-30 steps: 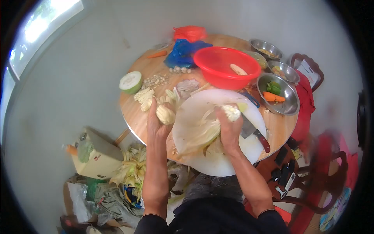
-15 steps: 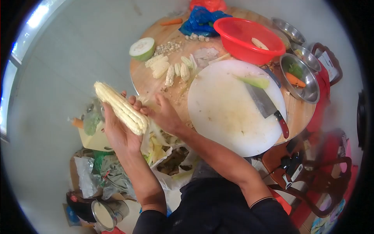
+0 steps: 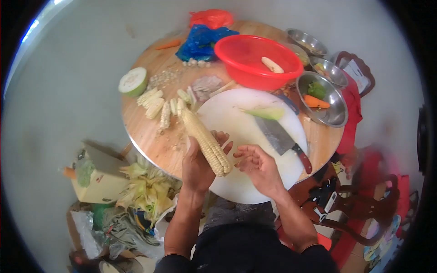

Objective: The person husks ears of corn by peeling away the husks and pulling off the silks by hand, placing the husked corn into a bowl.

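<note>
A husked ear of corn rests in my left hand, held at the left edge of the round white cutting board. Close to its right, my right hand is raised with fingers apart and nothing in it. On the board lie a cleaver with a dark red handle and a pale green husk piece. Several smaller corn pieces lie on the wooden table left of the board.
A red basin holding a pale piece stands behind the board. Metal bowls are at the right, one with a carrot and green pepper. A cut melon sits at the left; husks are heaped below the table.
The husk leaves are gone from my right hand. My left hand has brought the corn from the far left to the board, and my right hand has moved right, its fingers now spread.
</note>
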A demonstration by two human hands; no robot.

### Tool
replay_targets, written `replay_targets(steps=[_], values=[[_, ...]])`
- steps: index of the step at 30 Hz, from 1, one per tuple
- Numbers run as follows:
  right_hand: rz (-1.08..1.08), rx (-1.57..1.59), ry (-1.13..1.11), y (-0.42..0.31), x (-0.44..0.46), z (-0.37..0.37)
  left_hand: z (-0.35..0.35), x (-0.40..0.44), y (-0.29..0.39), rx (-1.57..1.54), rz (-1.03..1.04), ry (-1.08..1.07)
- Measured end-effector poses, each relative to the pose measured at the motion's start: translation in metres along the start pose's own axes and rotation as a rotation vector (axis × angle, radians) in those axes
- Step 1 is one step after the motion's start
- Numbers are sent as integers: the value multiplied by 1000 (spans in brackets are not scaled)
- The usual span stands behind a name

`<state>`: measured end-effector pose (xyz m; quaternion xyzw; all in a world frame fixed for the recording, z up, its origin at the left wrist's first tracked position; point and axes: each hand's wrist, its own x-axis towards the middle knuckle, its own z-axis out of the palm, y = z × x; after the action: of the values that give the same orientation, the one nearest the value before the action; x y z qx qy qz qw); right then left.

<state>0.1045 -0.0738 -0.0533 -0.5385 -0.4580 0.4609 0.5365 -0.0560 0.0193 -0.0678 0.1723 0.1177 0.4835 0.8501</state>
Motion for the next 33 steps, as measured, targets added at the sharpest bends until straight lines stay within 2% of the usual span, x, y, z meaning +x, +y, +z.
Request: replay_targets(steps=[2, 4, 6, 8, 9, 10, 11, 12, 13, 15, 16, 18, 19, 21, 22, 24, 25, 26, 28, 29, 31, 32, 33], values=[[-2, -100, 19, -2, -9, -10, 8, 8, -22, 40, -25, -2], [-74, -393, 50, -4, -12, -17, 17, 11, -38, 177, -182, -8], [-54, -411, 79, 4, -11, -26, 21, 11, -55, 270, -168, 28], [33, -119, 111, 14, -14, -37, 12, 20, -67, 544, -93, -79], [30, -120, 108, 14, -16, -42, 11, 23, -68, 609, -59, -121], [39, -55, 104, 14, -19, -45, 10, 25, -70, 610, -56, -119], [48, 13, 101, 15, -22, -47, 11, 27, -69, 749, 7, -29], [47, 16, 99, 18, -24, -49, 13, 30, -69, 887, 72, 63], [23, 11, 93, 20, -27, -50, 15, 32, -65, 889, 73, 64], [3, 7, 86, 24, -31, -51, 20, 35, -56, 1238, 162, 104], [19, 19, 80, 26, -32, -50, 20, 37, -55, 1238, 162, 106], [37, 29, 72, 26, -33, -48, 19, 39, -55, 1615, 365, 115], [62, 90, 94, 24, -33, -46, 19, 37, -55, 1614, 365, 117], [87, 149, 117, 24, -32, -44, 20, 31, -57, 1736, 481, -12], [44, 213, 109, 26, -30, -45, 18, 28, -56, 1734, 481, -12], [-1, 270, 103, 26, -26, -47, 15, 21, -51, 1581, 444, -469], [-22, 291, 115, 25, -25, -48, 17, 15, -48, 1481, 335, -542], [-42, 310, 127, 25, -24, -49, 18, 12, -45, 1475, 336, -540], [-39, 300, 114, 24, -23, -54, 16, 9, -40, 1422, 105, -610], [-38, 298, 101, 24, -23, -56, 12, 11, -39, 1416, 104, -609], [-28, 298, 83, 26, -25, -58, 5, 20, -36, 1452, 160, -367], [-23, 302, 63, 27, -25, -58, 5, 23, -36, 1450, 163, -361], [-23, 299, 59, 27, -25, -58, 9, 27, -37, 1305, 103, -226]])
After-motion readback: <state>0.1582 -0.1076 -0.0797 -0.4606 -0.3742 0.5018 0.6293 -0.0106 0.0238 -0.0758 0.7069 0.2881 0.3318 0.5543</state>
